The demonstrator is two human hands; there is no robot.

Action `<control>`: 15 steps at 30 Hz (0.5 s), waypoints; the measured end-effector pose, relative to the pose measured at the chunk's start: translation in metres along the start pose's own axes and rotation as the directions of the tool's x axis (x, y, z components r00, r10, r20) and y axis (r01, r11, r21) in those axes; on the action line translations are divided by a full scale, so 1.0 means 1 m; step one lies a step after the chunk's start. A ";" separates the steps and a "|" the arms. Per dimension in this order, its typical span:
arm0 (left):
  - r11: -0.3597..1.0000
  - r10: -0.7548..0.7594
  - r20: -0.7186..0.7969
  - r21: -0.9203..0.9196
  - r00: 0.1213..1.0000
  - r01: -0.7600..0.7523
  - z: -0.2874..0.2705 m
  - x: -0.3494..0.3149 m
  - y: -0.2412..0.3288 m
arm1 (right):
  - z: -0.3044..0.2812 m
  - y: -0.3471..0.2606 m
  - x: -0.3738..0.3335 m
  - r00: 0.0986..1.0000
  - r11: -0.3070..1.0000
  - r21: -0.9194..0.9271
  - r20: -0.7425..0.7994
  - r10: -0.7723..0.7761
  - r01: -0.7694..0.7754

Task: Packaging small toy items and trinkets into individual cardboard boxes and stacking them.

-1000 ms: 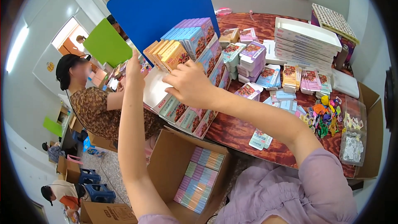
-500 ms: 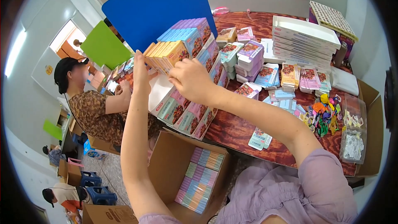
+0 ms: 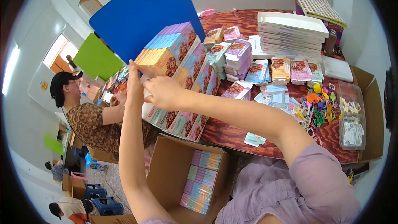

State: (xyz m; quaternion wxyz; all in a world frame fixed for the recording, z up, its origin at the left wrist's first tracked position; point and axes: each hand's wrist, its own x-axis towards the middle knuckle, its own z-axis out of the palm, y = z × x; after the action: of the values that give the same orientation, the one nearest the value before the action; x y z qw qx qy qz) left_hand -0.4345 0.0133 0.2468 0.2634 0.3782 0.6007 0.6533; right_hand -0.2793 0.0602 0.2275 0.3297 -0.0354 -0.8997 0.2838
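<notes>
Small yellow boxes (image 3: 156, 60) stand in a row at the near left of the top tray layer, with blue boxes (image 3: 166, 43) and purple boxes (image 3: 182, 31) behind them. They top a stack of filled display trays (image 3: 182, 120) showing pink, green and blue box fronts. My left hand (image 3: 133, 76) is upright by the left end of the yellow row, fingers stretched out. Close beside it, below the yellow row, my right hand (image 3: 162, 93) is closed with curled fingers. What its fingertips hold, if anything, is hidden.
An open carton (image 3: 166, 157) of wrapped boxes stands below the table edge. Right of the stack are piles of small boxes (image 3: 238, 54), empty white trays (image 3: 290, 33), colourful bands (image 3: 323, 105) and a clear bin (image 3: 352, 120). A co-worker (image 3: 93, 112) sits at the left.
My right hand has moved down and left, away from the front of the yellow boxes, toward my left hand. The yellow boxes now sit more evenly in line with the blue ones.
</notes>
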 end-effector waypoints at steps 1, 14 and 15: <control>0.998 -0.002 -0.116 0.056 0.993 0.008 0.030 -0.005 0.008 | -0.006 0.015 -0.005 1.000 0.999 0.032 -0.025 0.004 -0.003; 0.940 0.034 -0.070 0.340 0.997 -0.009 0.011 -0.030 -0.009 | -0.029 0.026 -0.139 0.956 0.987 0.076 -0.269 -0.118 0.143; 0.930 0.154 -0.083 0.349 0.985 -0.116 0.009 -0.040 -0.006 | -0.035 0.026 -0.163 0.958 0.981 0.115 -0.260 -0.119 0.154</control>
State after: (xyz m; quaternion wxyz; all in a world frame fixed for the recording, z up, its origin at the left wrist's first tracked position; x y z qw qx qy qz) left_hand -0.4054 -0.0126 0.2340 0.1148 0.4226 0.6913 0.5748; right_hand -0.1336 0.0587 0.1419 0.4617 0.0134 -0.8297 0.3134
